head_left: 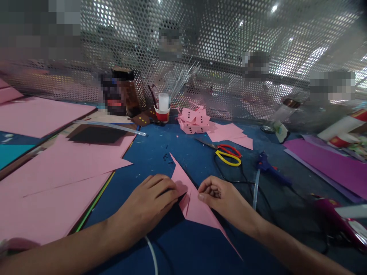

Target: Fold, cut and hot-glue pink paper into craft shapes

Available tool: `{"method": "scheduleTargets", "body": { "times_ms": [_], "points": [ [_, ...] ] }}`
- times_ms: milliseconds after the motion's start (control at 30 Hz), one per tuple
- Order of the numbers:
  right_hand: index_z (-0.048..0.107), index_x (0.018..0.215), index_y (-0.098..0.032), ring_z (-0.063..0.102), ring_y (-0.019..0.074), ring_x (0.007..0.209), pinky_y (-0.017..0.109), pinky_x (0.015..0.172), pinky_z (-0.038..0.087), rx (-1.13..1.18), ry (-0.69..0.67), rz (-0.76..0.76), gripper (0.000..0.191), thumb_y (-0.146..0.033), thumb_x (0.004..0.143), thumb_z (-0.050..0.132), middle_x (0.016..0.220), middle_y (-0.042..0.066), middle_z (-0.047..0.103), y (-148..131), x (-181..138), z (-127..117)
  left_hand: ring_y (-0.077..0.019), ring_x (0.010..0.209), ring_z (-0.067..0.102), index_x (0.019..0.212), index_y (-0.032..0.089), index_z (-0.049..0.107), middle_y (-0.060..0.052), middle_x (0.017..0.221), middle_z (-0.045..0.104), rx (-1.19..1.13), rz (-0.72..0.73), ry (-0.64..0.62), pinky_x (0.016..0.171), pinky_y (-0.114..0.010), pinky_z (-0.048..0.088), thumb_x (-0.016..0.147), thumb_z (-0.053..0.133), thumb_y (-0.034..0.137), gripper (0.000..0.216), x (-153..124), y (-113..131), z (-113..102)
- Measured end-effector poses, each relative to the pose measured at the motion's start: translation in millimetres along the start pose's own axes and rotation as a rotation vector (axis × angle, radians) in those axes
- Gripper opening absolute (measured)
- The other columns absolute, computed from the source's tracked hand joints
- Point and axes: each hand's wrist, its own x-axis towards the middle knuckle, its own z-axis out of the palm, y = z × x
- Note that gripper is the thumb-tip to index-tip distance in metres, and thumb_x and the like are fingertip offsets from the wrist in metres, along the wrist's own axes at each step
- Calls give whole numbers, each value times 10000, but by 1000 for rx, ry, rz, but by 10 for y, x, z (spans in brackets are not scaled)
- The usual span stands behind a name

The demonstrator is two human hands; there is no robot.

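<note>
A folded piece of pink paper (197,210) with long pointed ends lies slanted on the blue table, between my two hands. On its left side my left hand (156,194) has its fingers curled over the paper's edge, the fingertips partly hidden. Thumb and bent fingers of my right hand (216,193) pinch the paper's right edge. Beyond the paper, scissors (228,155) with one red and one yellow handle rest on the table, their blades toward the left. Farther right lies a blue glue gun (269,168) with a clear glue stick (256,189) hanging from it.
Large pink sheets (71,172) cover the left side. At the back stand a dark-lidded jar (130,91), a cup (162,114) of tools and a pink paper piece with black dots (195,119). Purple sheets (329,160) lie right. A perforated metal screen (218,49) closes the back.
</note>
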Motion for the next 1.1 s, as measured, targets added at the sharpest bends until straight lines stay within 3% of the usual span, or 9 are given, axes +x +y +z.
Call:
{"method": "scheduleTargets", "body": {
  "times_ms": [233,333,467,833,967,1100],
  "points": [
    [679,922,-232,604,114,714,240,664,461,-250,-20,-137,89,-158,900,636,826,-32,656,26,-62,44,-209,940,622,1068,180,655,-44,1000,733,3,-11,-11,855,-370,483,1004,524,166,146,-5,33,31],
    [704,917,-241,613,111,795,246,731,471,-383,20,-273,130,-134,916,631,969,-13,638,-5,-58,23,-211,932,621,1041,182,657,-50,988,732,-18,-29,-3,835,-372,480,1003,515,164,149,10,46,30],
    [695,969,-236,627,135,907,265,799,483,-495,45,-363,129,-152,964,597,1006,0,638,-60,-6,5,-214,909,627,955,180,662,-61,932,723,-13,-52,-31,803,-370,483,1005,489,170,180,2,40,38],
    [662,968,-213,626,143,912,263,813,469,-530,31,-418,89,-135,958,620,968,-3,669,-56,-55,39,-217,931,652,988,169,639,-52,970,725,-62,8,-39,826,-372,500,996,513,151,127,5,54,35],
    [674,982,-200,619,159,969,273,873,465,-541,6,-520,63,-153,957,641,988,17,674,-76,27,52,-224,983,638,994,178,637,-55,1006,719,-131,-37,-21,869,-383,497,985,536,140,109,-29,44,79],
    [696,960,-185,622,164,935,279,846,474,-551,-45,-510,38,-176,953,659,959,28,680,-32,127,79,-219,1022,620,1016,184,629,-47,1038,718,-167,-67,15,916,-388,487,979,543,131,107,-23,41,105]
  ]
}}
